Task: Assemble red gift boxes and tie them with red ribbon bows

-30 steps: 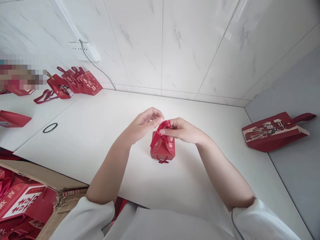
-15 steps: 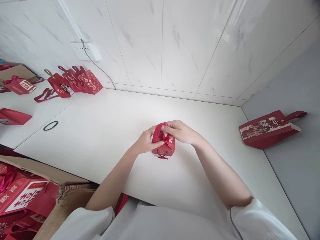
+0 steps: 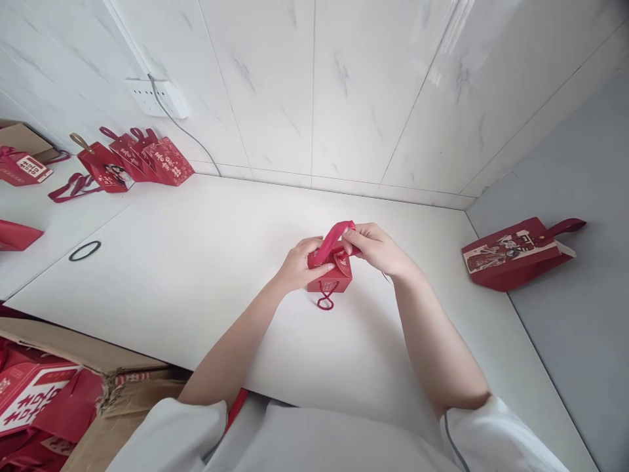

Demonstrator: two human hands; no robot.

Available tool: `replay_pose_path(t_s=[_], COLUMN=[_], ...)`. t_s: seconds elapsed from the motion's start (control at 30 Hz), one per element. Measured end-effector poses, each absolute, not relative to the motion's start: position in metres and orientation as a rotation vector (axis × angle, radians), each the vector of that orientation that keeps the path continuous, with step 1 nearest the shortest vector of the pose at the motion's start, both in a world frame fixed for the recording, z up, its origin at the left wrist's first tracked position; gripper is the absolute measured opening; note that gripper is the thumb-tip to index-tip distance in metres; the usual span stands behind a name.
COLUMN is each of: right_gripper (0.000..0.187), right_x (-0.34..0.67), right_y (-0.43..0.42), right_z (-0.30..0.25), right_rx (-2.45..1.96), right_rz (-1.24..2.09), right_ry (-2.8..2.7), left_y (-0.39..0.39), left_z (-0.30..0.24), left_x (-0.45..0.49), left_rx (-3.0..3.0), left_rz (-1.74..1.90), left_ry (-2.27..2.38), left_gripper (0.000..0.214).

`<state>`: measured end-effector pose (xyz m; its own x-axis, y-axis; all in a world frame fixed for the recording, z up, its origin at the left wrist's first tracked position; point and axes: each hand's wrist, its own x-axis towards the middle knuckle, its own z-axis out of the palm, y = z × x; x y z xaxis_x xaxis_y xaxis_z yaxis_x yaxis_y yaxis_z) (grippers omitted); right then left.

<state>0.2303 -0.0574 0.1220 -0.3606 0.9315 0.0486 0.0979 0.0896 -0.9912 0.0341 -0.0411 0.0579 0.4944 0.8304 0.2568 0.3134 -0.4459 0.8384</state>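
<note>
A small red gift box (image 3: 330, 283) with gold print stands on the white table in front of me. My left hand (image 3: 301, 264) is closed around its left side, thumb across the front. My right hand (image 3: 372, 245) pinches a red ribbon (image 3: 334, 237) just above the box's right side and holds it up in an arch from the top. From the box's front hangs a twisted dark red cord (image 3: 325, 302), its looped end resting on the tabletop. The right fingers hide part of the ribbon.
Several red gift boxes (image 3: 170, 160) stand by the wall at back left, near a wall socket (image 3: 156, 98). A black ring (image 3: 84, 251) lies on the table. Another red box (image 3: 515, 254) leans at the right. A cardboard carton (image 3: 88, 357) of red boxes is at lower left.
My right hand has moved up and right, drawing the ribbon away from the box top where a bow-like knot showed. The front cord now hangs in a loop. The view has shifted slightly.
</note>
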Motion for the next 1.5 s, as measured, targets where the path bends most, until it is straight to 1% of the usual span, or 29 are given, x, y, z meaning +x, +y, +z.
replay_pose_path(t_s=[0.17,0.27,0.37,0.47,0.57,0.77,0.97,1.1,1.33,1.5], right_gripper=[0.042,0.040,0.038,0.039,0.039,0.029,0.036,0.041,0.035,0.037], right_x=[0.240,0.246,0.248,0.244,0.238,0.238,0.247,0.249,0.260,0.254], right_y=[-0.054,-0.052,-0.051,-0.050,-0.047,-0.042,-0.040,-0.038,-0.044,-0.049], right_z=[0.118,0.120,0.125,0.131,0.140,0.170,0.205,0.215,0.211,0.218], right_rx=[-1.089,-1.058,-1.034,-1.001,-0.959,-0.944,-0.984,-0.952,-0.962,-0.863], right_rz=[1.217,1.181,1.222,1.255,1.277,1.182,0.960,0.878,0.898,0.967], right_ry=[-1.333,-1.208,-1.252,-1.361,-1.430,-1.440,-1.588,-1.624,-1.519,-1.463], left_y=[-0.043,-0.042,-0.039,-0.035,-0.032,-0.025,-0.018,-0.022,-0.027,-0.032], left_z=[0.062,0.067,0.077,0.092,0.108,0.132,0.135,0.139,0.150,0.143], left_x=[0.029,0.023,0.024,0.034,0.047,0.057,0.052,0.050,0.047,0.060], left_rx=[1.943,1.908,1.908,1.911,1.829,1.749,1.748,1.692,1.602,1.569], left_rz=[0.825,0.746,0.736,0.798,0.758,0.675,0.613,0.620,0.797,0.794], left_ry=[0.882,0.844,0.873,0.856,0.802,0.737,0.788,0.738,0.661,0.676], left_gripper=[0.046,0.044,0.038,0.038,0.037,0.027,0.031,0.030,0.025,0.025])
